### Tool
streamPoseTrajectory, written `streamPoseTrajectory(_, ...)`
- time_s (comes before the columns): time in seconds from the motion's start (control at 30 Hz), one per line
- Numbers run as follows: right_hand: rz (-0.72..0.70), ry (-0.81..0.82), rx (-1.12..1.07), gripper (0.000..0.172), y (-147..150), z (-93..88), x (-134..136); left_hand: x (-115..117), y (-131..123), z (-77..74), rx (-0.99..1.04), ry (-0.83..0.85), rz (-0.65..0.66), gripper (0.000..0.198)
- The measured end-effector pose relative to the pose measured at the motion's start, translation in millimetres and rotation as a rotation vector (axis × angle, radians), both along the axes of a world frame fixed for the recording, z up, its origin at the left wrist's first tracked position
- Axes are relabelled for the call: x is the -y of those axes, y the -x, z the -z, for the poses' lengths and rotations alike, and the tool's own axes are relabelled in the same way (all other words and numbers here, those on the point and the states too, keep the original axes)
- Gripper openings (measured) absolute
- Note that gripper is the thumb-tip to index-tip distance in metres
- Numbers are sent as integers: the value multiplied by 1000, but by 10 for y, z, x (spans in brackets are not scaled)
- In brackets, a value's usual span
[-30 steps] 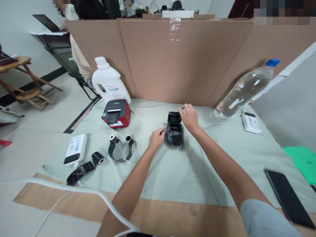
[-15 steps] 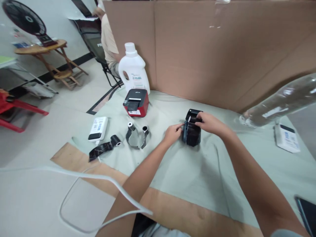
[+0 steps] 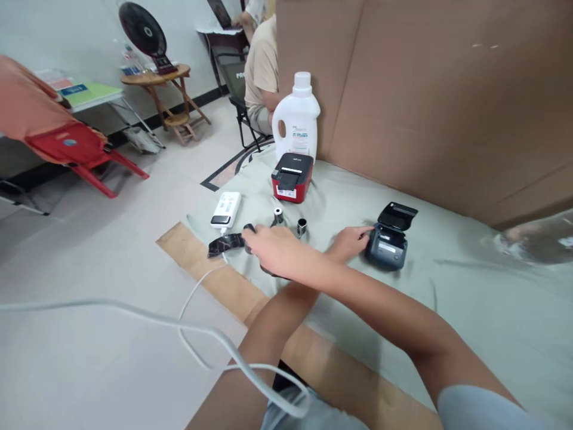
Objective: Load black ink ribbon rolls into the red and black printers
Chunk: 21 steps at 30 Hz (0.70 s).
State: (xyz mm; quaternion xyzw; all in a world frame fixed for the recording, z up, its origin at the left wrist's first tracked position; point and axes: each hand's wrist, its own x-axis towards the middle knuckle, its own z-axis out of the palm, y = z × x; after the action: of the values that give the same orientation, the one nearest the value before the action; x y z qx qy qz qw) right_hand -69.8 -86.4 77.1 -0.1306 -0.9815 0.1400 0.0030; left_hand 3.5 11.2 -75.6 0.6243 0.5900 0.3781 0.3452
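My left hand (image 3: 349, 242) is at the left side of a small dark portable label printer (image 3: 387, 251), fingers curled and the fingertips against its edge. The printer's lid (image 3: 397, 216) stands up, and no roll shows inside. Crossing over my left arm, my right hand (image 3: 275, 248) is closed at a black label roll (image 3: 249, 229) whose loose strip (image 3: 224, 243) lies to the left. The hand covers part of this roll. Dark material shows under the palm; I cannot make out what it is. Behind the hand stand two small rolls, one with a white core (image 3: 278, 215) and one hollow (image 3: 302, 226).
A red and black printer (image 3: 293, 179) stands before a white jug (image 3: 298, 119). Left of it lies a white power bank (image 3: 226, 209) with a cable. A cardboard panel (image 3: 425, 89) backs the cloth-covered table. A white cable (image 3: 134, 304) crosses the foreground. Another person (image 3: 264, 71) sits beyond.
My right hand has left the printer and swung left across my left arm to the black roll. The roll that sat in the printer is out. My view has shifted.
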Motion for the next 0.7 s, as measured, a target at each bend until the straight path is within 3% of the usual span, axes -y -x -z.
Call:
streamPoseTrajectory(0.17, -32, -38, 249, 38, 446, 404, 235, -11, 4, 67, -43, -45, 41, 45)
streamPoseTrajectory(0.33, 77, -24, 208, 28, 505, 332, 113, -13, 12, 44, -36, -27, 50, 45)
streamPoseTrajectory(0.43, 155, -88, 118, 34, 718, 282, -88, -1, 26, 11, -10, -6, 59, 45)
streamPoseTrajectory(0.6, 265, -125, 336, 43, 1235, 486, -252, 15, 43, 1, 1, 14, 62, 45)
streamPoseTrajectory(0.7, 274, -83, 324, 37, 1296, 529, -251, 9, 44, 10, 2, 1, 65, 46)
